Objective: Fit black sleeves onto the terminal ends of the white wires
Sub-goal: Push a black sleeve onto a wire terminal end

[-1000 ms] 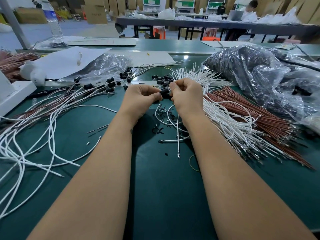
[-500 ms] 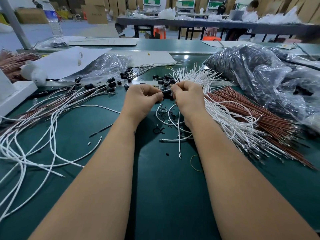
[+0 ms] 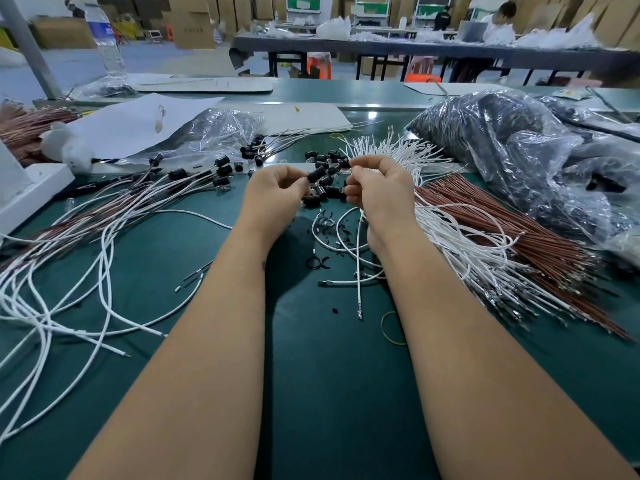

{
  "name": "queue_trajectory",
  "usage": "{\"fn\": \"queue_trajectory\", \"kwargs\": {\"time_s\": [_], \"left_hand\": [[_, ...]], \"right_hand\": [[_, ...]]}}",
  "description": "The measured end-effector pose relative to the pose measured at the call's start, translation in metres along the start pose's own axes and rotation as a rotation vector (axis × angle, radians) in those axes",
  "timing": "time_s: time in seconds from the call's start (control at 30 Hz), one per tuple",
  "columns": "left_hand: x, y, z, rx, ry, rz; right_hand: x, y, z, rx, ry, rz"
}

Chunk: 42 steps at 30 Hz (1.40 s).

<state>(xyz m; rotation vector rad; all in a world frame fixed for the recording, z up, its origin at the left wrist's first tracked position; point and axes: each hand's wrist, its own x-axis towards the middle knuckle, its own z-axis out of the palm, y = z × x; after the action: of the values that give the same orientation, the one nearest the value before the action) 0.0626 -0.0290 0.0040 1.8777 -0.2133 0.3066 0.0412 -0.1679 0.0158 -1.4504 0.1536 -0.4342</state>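
Head view. The left hand [image 3: 277, 192] pinches a short black cylindrical plastic sleeve [image 3: 317, 174] between thumb and forefinger, above the middle of the green tabletop [image 3: 329, 393]. The right hand [image 3: 379, 188] has its fingers curled round a thin white insulated wire [image 3: 360, 268], which hangs from the fist toward the near edge; its lower end lies on the tabletop.

Change: a second ago the two hands were pressed together, fingertips touching over the sleeve. They now stand slightly apart, with a visible gap between sleeve and right fingertips. Judgement: either the terminal end has not yet entered the sleeve, or the hands are resetting for another try; the fit is not confirmed. The upper wire end is hidden inside the right fingers.

Orientation: the sleeve's long axis runs roughly left to right, tilted up toward the right hand. Its free end points at the right fingertips. The wire's long axis runs from the fist down toward the near edge.

Surroundings: loose black sleeves [image 3: 329, 159] lie just behind the hands. A fan of white wires [image 3: 398, 147] spreads toward the far edge. A bundle of brown wires [image 3: 502, 230] lies toward the right edge. Sleeved white wires [image 3: 194, 176] lie toward the left edge.
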Motion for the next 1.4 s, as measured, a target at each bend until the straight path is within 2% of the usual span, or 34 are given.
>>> {"fn": "queue_trajectory", "kwargs": {"time_s": [0.2,0.6,1.4], "left_hand": [[-0.0004,-0.0018,0.0005,0.059,-0.082,0.021],[0.0018,-0.0019,0.0022,0.071,-0.033,0.01],[-0.0007,0.0014,0.0023,0.033,-0.051,0.03]], "right_hand": [[-0.0017,-0.0003,0.0017,-0.024,-0.029,-0.048],[-0.0019,0.0022,0.003,-0.055,-0.083,-0.016],[-0.0007,0.004,0.0019,0.028,-0.063,0.024]]}}
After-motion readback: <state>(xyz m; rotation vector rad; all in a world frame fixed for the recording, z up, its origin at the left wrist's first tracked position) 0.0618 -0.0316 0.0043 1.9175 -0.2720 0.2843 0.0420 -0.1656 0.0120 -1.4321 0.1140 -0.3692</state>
